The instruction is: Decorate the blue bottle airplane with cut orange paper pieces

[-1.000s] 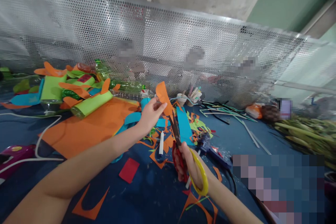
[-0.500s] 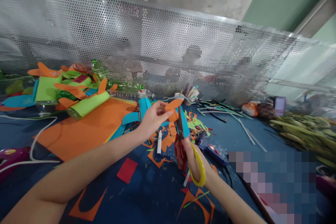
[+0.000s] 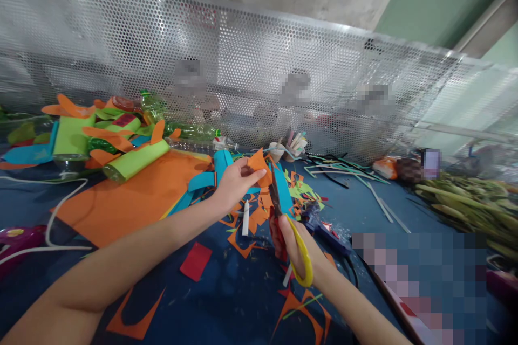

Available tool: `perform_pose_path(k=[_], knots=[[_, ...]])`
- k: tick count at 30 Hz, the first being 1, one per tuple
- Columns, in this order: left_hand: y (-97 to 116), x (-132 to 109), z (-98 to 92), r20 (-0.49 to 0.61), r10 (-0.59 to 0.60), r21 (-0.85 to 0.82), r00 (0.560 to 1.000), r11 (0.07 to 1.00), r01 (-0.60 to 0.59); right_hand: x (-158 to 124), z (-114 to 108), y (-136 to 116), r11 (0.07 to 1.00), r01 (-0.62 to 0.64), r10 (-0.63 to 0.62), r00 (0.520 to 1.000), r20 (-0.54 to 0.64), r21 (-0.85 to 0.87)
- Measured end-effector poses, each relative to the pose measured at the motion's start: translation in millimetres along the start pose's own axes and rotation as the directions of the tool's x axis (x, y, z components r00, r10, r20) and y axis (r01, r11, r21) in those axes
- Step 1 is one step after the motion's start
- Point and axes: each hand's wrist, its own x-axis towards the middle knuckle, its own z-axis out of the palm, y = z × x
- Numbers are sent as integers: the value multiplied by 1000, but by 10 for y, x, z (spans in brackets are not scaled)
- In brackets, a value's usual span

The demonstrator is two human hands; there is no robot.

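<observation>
My left hand [image 3: 234,182] pinches a small orange paper piece [image 3: 259,164] above the blue table. My right hand [image 3: 297,250] grips scissors [image 3: 283,226] with one red and one yellow handle loop. Their dark blades point up and away, with the tips at the right edge of the orange piece. Orange, teal and green paper scraps [image 3: 279,202] lie under both hands, and a white glue stick [image 3: 245,218] lies among them.
A large orange sheet [image 3: 133,194] lies at the left. Behind it are paper-wrapped plastic bottles [image 3: 133,161]. A perforated metal screen [image 3: 259,75] fences the table's far edge. A glue gun [image 3: 324,232], a white cord [image 3: 60,210], a red square [image 3: 196,261] and green stalks [image 3: 465,205] lie around.
My left hand has turned the orange piece from upright to lying lower against the blades. The scissors have moved up to it, and my right hand has drawn slightly nearer.
</observation>
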Motion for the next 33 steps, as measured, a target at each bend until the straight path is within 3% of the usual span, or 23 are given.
perform_pose_path(k=[21, 30, 33], knots=[[2, 17, -25, -1, 6, 27, 1000, 1000, -6, 7, -56, -41, 1000, 7, -7, 1000, -29, -21], [46, 21, -15, -8, -63, -102, 998, 993, 62, 8, -71, -49, 999, 28, -29, 999, -36, -38], [51, 22, -26, -38, -33, -14, 999, 999, 33, 0, -73, -62, 998, 43, -45, 999, -31, -54]])
